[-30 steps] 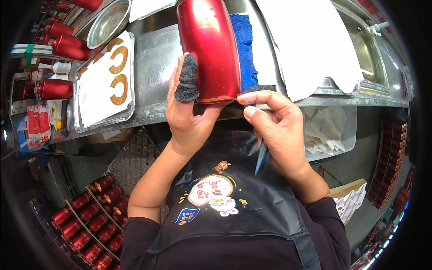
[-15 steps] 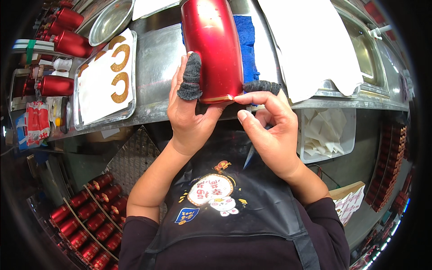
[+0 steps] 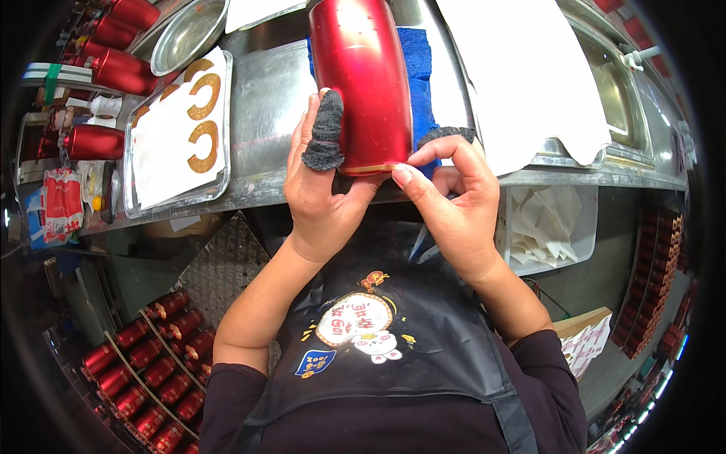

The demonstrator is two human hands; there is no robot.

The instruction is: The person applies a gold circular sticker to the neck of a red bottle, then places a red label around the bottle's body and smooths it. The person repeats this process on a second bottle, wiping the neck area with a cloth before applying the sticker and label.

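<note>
A shiny red bottle point(image 3: 363, 87) lies over a blue cloth point(image 3: 420, 60), its near end toward me and ringed by a thin gold rim. My left hand point(image 3: 324, 193) grips the bottle from the left, thumb under the near end, with a black knitted cover on one finger. At the right of the gold rim, my right hand point(image 3: 457, 200) pinches with thumb and forefinger; whatever is between those fingertips is too small to make out. Another black finger cover shows behind this hand, next to the cloth.
On the left, a clear tray point(image 3: 223, 170) holds white sheets with gold arc-shaped pieces, below a metal bowl point(image 3: 189, 34). White cloth point(image 3: 522, 83) covers the bench at right. Beneath it stands a bin point(image 3: 590, 227) of crumpled paper. Several red bottles point(image 3: 147, 371) fill a lower-left rack.
My right thumb has come up to meet the forefinger at the gold rim, closing a gap between them. The bottle has shifted very slightly to the right.
</note>
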